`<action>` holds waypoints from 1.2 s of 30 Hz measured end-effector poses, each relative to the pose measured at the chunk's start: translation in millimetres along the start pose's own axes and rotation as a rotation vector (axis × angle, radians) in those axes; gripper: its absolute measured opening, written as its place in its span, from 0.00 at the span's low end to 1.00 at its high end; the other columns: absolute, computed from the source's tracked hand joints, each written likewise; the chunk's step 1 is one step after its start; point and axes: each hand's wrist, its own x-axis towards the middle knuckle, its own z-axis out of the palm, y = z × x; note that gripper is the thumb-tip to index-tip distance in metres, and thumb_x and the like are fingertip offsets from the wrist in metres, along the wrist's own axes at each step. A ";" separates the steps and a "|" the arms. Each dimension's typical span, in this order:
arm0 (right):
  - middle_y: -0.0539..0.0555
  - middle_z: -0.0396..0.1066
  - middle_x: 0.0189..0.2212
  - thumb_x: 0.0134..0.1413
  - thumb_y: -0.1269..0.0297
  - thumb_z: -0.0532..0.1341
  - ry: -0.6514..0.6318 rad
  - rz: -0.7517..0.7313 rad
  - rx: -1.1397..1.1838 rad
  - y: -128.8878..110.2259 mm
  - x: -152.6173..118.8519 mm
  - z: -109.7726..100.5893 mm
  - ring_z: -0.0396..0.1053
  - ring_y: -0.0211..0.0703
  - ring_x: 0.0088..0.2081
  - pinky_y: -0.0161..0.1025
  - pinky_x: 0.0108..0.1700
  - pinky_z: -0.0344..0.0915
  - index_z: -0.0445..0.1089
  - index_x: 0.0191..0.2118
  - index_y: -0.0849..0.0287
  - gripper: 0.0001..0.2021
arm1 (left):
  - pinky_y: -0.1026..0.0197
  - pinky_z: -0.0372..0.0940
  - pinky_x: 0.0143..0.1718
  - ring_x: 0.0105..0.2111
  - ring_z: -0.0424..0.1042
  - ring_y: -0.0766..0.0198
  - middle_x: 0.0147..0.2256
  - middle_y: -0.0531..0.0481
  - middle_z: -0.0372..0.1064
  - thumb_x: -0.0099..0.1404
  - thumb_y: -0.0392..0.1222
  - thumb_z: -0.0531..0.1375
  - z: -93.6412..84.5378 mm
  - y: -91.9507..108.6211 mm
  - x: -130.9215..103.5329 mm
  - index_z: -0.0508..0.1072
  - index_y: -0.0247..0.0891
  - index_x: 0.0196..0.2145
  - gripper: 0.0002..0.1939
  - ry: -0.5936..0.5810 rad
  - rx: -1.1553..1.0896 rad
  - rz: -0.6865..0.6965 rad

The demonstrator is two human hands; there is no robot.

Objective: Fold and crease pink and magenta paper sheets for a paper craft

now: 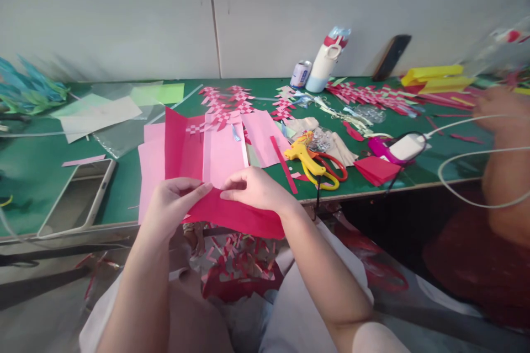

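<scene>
A sheet of red paper (240, 213) hangs over the table's front edge, close to my lap. My left hand (174, 198) pinches its upper left part between thumb and fingers. Just to the right, my right hand (252, 187) has its thumb and fingertips closed on the same sheet's upper edge. Behind my hands stands a folded red sheet (182, 146), upright at its left side. Pink paper sheets (223, 149) lie beneath and beside it. Several woven red-and-pink paper strips (219, 105) spread out farther back.
Right of my hands lie a yellow glue gun (304, 153), scissors (333, 168) and a red strip (284, 165). A phone (78, 196) rests at left. A bottle (325, 66) and a can (300, 74) stand behind. Another person's arm (505, 165) and white cable (464, 198) are at right.
</scene>
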 end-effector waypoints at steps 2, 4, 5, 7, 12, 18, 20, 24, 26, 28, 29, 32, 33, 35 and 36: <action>0.52 0.76 0.30 0.53 0.58 0.63 0.014 -0.005 0.016 0.7 2.7 5.5 0.71 0.40 0.35 0.34 0.37 0.61 0.75 0.33 0.61 0.10 | 0.66 0.54 0.21 0.21 0.61 0.68 0.19 0.52 0.66 0.50 0.53 0.67 0.4 2.1 -0.4 0.76 0.36 0.22 0.15 -0.021 0.077 0.036; 0.52 0.76 0.30 0.54 0.57 0.62 0.034 0.001 0.011 1.0 5.7 10.1 0.71 0.40 0.35 0.34 0.37 0.61 0.74 0.31 0.61 0.12 | 0.66 0.51 0.20 0.20 0.58 0.69 0.18 0.54 0.63 0.52 0.53 0.66 0.8 3.4 -0.4 0.75 0.36 0.22 0.16 -0.011 0.140 0.053; 0.52 0.75 0.30 0.55 0.58 0.61 0.037 0.005 0.010 1.1 7.0 11.6 0.71 0.40 0.35 0.34 0.37 0.61 0.74 0.31 0.62 0.12 | 0.66 0.50 0.19 0.20 0.57 0.70 0.18 0.55 0.61 0.53 0.53 0.65 0.6 3.4 -0.2 0.75 0.36 0.22 0.16 -0.003 0.158 0.054; 0.53 0.76 0.30 0.55 0.60 0.61 0.021 0.007 0.024 1.8 8.8 13.1 0.71 0.40 0.35 0.34 0.38 0.61 0.74 0.31 0.62 0.10 | 0.66 0.50 0.19 0.19 0.57 0.69 0.18 0.55 0.61 0.54 0.53 0.64 -1.0 2.2 0.8 0.74 0.36 0.23 0.16 -0.008 0.160 0.048; 0.54 0.76 0.31 0.56 0.61 0.59 -0.090 0.035 0.047 4.8 8.1 12.0 0.71 0.40 0.35 0.34 0.36 0.61 0.74 0.33 0.63 0.10 | 0.66 0.55 0.20 0.20 0.63 0.67 0.19 0.53 0.66 0.52 0.54 0.65 -9.2 -1.0 3.9 0.74 0.37 0.24 0.16 0.007 0.069 0.003; 0.53 0.75 0.30 0.55 0.61 0.60 -0.134 0.060 0.047 5.5 2.5 9.0 0.70 0.39 0.33 0.34 0.34 0.61 0.74 0.33 0.63 0.10 | 0.67 0.57 0.20 0.20 0.64 0.67 0.19 0.53 0.67 0.49 0.54 0.68 -17.8 -0.6 5.4 0.75 0.37 0.23 0.16 0.040 0.027 0.004; 0.53 0.76 0.30 0.55 0.61 0.60 -0.144 0.063 0.036 6.3 0.6 7.8 0.70 0.39 0.33 0.33 0.33 0.61 0.75 0.33 0.63 0.11 | 0.67 0.57 0.20 0.20 0.64 0.68 0.20 0.53 0.67 0.49 0.53 0.68 -22.3 -2.9 6.5 0.75 0.38 0.24 0.15 0.064 0.023 0.011; 0.53 0.76 0.29 0.54 0.61 0.60 -0.151 0.060 0.018 9.1 -2.8 5.9 0.70 0.39 0.32 0.34 0.33 0.61 0.75 0.33 0.63 0.11 | 0.67 0.60 0.21 0.22 0.66 0.67 0.21 0.53 0.69 0.48 0.52 0.69 -31.3 -7.4 8.0 0.76 0.39 0.25 0.14 0.102 -0.010 -0.006; 0.53 0.76 0.28 0.54 0.61 0.61 -0.147 0.066 0.015 10.3 -4.4 5.2 0.70 0.39 0.32 0.34 0.33 0.61 0.75 0.33 0.63 0.11 | 0.67 0.62 0.22 0.23 0.68 0.66 0.22 0.52 0.70 0.48 0.52 0.69 -33.7 -7.6 7.9 0.76 0.39 0.25 0.14 0.118 -0.026 -0.018; 0.53 0.76 0.29 0.54 0.61 0.61 -0.134 0.072 0.016 10.6 -5.9 4.7 0.71 0.40 0.32 0.34 0.34 0.62 0.75 0.33 0.63 0.10 | 0.68 0.63 0.22 0.23 0.68 0.67 0.23 0.52 0.71 0.48 0.52 0.70 -33.4 -6.0 7.7 0.77 0.38 0.25 0.14 0.146 -0.050 -0.023; 0.53 0.76 0.29 0.54 0.61 0.61 -0.121 0.073 0.018 10.4 -6.5 4.6 0.71 0.40 0.33 0.34 0.34 0.62 0.75 0.33 0.63 0.10 | 0.68 0.63 0.22 0.23 0.68 0.68 0.23 0.52 0.71 0.48 0.51 0.70 -32.2 -4.7 7.7 0.77 0.38 0.26 0.14 0.168 -0.081 -0.023; 0.54 0.77 0.31 0.54 0.62 0.61 -0.049 0.060 0.050 8.6 -7.0 5.4 0.73 0.40 0.35 0.34 0.37 0.64 0.75 0.33 0.62 0.09 | 0.71 0.63 0.20 0.20 0.67 0.70 0.22 0.53 0.72 0.45 0.49 0.72 -24.2 -0.3 8.1 0.77 0.37 0.27 0.15 0.247 -0.310 -0.008; 0.54 0.77 0.31 0.54 0.62 0.61 -0.014 0.054 0.066 7.7 -6.6 6.4 0.73 0.40 0.35 0.34 0.38 0.64 0.75 0.33 0.62 0.09 | 0.70 0.64 0.21 0.21 0.68 0.70 0.22 0.53 0.73 0.44 0.49 0.72 -20.3 0.8 8.2 0.77 0.37 0.28 0.16 0.265 -0.396 0.002; 0.54 0.77 0.32 0.54 0.62 0.62 0.075 0.044 0.090 6.1 -4.9 9.6 0.73 0.40 0.35 0.35 0.39 0.65 0.75 0.32 0.62 0.09 | 0.68 0.68 0.26 0.23 0.72 0.68 0.25 0.52 0.75 0.42 0.49 0.73 -11.5 1.9 8.4 0.77 0.37 0.31 0.20 0.262 -0.512 0.028; 0.54 0.77 0.32 0.54 0.62 0.62 0.124 0.040 0.099 5.3 -3.7 11.8 0.73 0.40 0.35 0.35 0.39 0.65 0.75 0.32 0.63 0.09 | 0.65 0.70 0.28 0.25 0.73 0.65 0.27 0.51 0.76 0.41 0.49 0.73 -6.8 1.7 8.4 0.77 0.37 0.32 0.21 0.244 -0.536 0.037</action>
